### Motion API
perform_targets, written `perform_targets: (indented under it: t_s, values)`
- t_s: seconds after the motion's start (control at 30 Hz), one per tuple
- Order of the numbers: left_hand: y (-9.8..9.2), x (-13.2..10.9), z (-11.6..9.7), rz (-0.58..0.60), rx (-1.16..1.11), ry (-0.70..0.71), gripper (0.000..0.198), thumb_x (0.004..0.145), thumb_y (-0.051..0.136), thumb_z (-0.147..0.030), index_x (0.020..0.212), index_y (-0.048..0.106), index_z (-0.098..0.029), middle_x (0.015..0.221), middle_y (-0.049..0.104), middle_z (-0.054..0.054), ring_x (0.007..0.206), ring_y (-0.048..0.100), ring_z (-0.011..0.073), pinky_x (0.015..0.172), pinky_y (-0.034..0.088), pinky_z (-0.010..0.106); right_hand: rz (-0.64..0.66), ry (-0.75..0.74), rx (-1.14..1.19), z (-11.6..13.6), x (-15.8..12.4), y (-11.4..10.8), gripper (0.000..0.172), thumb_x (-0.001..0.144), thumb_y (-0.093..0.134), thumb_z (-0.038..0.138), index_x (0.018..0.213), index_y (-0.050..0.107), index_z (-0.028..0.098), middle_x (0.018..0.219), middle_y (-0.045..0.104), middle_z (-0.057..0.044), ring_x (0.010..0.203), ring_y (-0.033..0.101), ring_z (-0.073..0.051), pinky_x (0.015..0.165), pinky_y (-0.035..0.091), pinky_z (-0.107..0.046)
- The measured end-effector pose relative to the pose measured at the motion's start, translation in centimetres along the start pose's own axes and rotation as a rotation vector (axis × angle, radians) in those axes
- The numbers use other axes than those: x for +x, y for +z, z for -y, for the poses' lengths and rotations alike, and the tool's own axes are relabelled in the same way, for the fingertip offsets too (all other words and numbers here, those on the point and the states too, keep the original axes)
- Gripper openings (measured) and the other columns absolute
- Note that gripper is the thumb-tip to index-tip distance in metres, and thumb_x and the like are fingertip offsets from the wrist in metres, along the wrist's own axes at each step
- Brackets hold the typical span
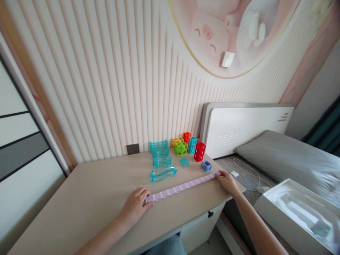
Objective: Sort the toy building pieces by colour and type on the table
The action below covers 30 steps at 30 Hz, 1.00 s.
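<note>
With fingers drawn in narrow, holding one end of a lilac strip (183, 187) in the left hand (135, 204), toward the middle of the desk (95, 193), and pinching the other end between thumb and fingers of the right hand (227, 182), near the desk's right edge. Stretching the strip nearly straight between both hands, slantwise over the front right part of the desk, with pale lines crossing its length. Cannot tell whether touching the desktop along the whole run.

Behind the strip, lined up toward the back of the desk, some clear teal pieces (163, 173). To the right of these on the desk, a small teal ring (184, 162). Clustered at the desk's back right corner, openwork blocks in yellow (175, 141), green (181, 148), orange-red (186, 136), blue (192, 145) and red (199, 151). In front of these on the desk, just behind the strip's right end, a small periwinkle block (206, 166).

To the right of the desk, a bed with white headboard (247, 124), grey pillow (289, 156), white cable (252, 171) and white box (276, 212) with clear plastic inside.
</note>
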<state>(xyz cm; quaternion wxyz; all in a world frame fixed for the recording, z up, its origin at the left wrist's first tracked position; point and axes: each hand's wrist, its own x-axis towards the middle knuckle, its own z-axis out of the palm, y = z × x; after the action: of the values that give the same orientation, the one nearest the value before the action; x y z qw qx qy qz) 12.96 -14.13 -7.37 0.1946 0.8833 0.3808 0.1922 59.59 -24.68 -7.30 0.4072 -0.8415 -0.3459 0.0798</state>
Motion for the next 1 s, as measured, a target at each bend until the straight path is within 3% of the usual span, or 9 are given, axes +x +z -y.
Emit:
perform_targets:
  t_s: [0.13, 0.27, 0.4, 0.6, 0.77, 0.9, 1.0]
  values:
    - [-0.1, -0.2, 0.7, 0.017, -0.058, 0.016, 0.021, 0.079, 0.071, -0.026, 0.1, 0.069, -0.023, 0.102, 0.069, 0.006, 0.1, 0.061, 0.0268, 0.09, 0.043, 0.037, -0.061, -0.03, -0.158, 0.4, 0.4, 0.7, 0.054, 0.077, 0.062, 0.045, 0.124, 0.066, 0.018, 0.121, 0.067, -0.016, 0.119, 0.056, -0.038, 0.098, 0.039, -0.054]
    - [-0.7, -0.8, 1.0, 0.02, -0.087, 0.009, 0.018, 0.082, 0.066, -0.025, 0.1, 0.07, -0.023, 0.098, 0.068, 0.006, 0.097, 0.061, 0.026, 0.088, 0.043, 0.036, 0.001, -0.173, -0.387, 2.3, 0.4, 1.7, 0.063, 0.088, 0.054, 0.05, 0.144, 0.049, 0.022, 0.133, 0.062, -0.014, 0.126, 0.054, -0.035, 0.1, 0.038, -0.053]
    - [-0.7, -0.9, 0.8, 0.022, -0.058, -0.009, 0.007, 0.083, 0.065, -0.025, 0.088, 0.07, -0.023, 0.091, 0.067, 0.005, 0.094, 0.06, 0.0257, 0.085, 0.042, 0.035, 0.032, -0.21, -0.532, 4.0, 0.4, 2.8, 0.051, 0.093, 0.051, 0.044, 0.139, 0.054, 0.023, 0.128, 0.067, -0.011, 0.123, 0.057, -0.032, 0.101, 0.037, -0.049]
    - [-0.4, -0.5, 0.5, 0.023, -0.026, -0.006, 0.007, 0.082, 0.065, -0.023, 0.088, 0.069, -0.023, 0.091, 0.068, 0.004, 0.093, 0.06, 0.0248, 0.085, 0.042, 0.034, -0.01, -0.241, -0.623, 4.6, 0.1, 3.8, 0.047, 0.096, 0.045, 0.036, 0.14, 0.053, 0.021, 0.128, 0.067, -0.015, 0.12, 0.06, -0.031, 0.099, 0.038, -0.047]
    - [0.0, -0.6, 0.9, 0.011, 0.0, 0.022, 0.007, 0.085, 0.065, -0.026, 0.09, 0.07, -0.024, 0.093, 0.068, 0.004, 0.093, 0.062, 0.0252, 0.085, 0.045, 0.035, -0.065, -0.306, -0.675, 4.2, -0.2, 3.8, 0.052, 0.096, 0.043, 0.026, 0.147, 0.044, 0.02, 0.126, 0.067, -0.015, 0.116, 0.061, -0.03, 0.1, 0.038, -0.046]
    - [1.1, -1.3, 2.2, -0.071, 0.009, 0.082, 0.013, 0.089, 0.064, -0.031, 0.099, 0.071, -0.027, 0.097, 0.069, 0.005, 0.093, 0.064, 0.025, 0.085, 0.048, 0.035, -0.11, -0.471, -0.695, 3.2, -0.5, 3.8, 0.049, 0.096, 0.04, 0.019, 0.143, 0.051, 0.026, 0.129, 0.065, -0.012, 0.114, 0.062, -0.028, 0.103, 0.036, -0.047]
    - [2.1, -1.7, 3.2, -0.123, 0.029, 0.103, 0.017, 0.089, 0.064, -0.035, 0.105, 0.071, -0.03, 0.098, 0.071, 0.004, 0.093, 0.066, 0.0246, 0.085, 0.051, 0.035, -0.105, -0.51, -0.699, 2.6, -0.5, 3.9, 0.045, 0.096, 0.041, 0.02, 0.137, 0.056, 0.028, 0.131, 0.064, -0.011, 0.115, 0.061, -0.027, 0.107, 0.033, -0.05]
